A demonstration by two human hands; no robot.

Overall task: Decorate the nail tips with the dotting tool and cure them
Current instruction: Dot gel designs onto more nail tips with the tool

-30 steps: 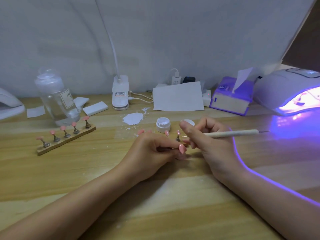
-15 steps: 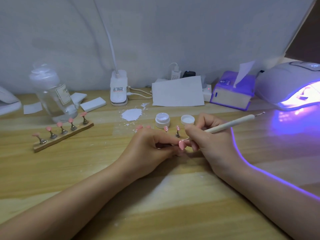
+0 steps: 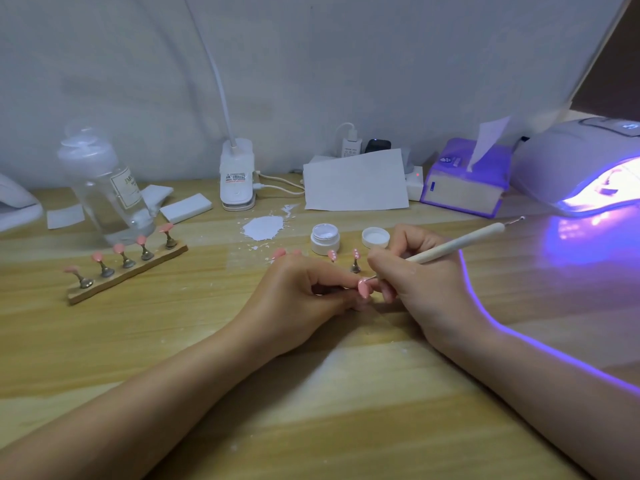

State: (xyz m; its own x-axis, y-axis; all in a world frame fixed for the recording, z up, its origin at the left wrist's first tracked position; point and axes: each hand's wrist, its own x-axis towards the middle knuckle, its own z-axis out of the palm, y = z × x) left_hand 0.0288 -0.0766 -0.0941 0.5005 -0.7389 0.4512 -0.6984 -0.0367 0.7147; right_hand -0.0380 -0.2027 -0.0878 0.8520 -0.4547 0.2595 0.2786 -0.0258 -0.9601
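Nearest, the wooden table (image 3: 145,341) carries both forearms. Further in, the left hand (image 3: 294,303) pinches a pink nail tip (image 3: 363,288) on its stand, and the right hand (image 3: 422,282) grips the dotting tool (image 3: 453,244) like a pen, its point touching the tip. Behind stand a small open jar (image 3: 325,238), a wooden strip with five tips (image 3: 126,268), and at far right the lit curing lamp (image 3: 585,164) before a white wall.

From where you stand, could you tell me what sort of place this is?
Most likely a home nail-art desk, not a salon. A lit curing lamp glows violet at the right, pink nail tips sit on a wooden stand, and an open gel pot stands on the wooden table by a phone charger.
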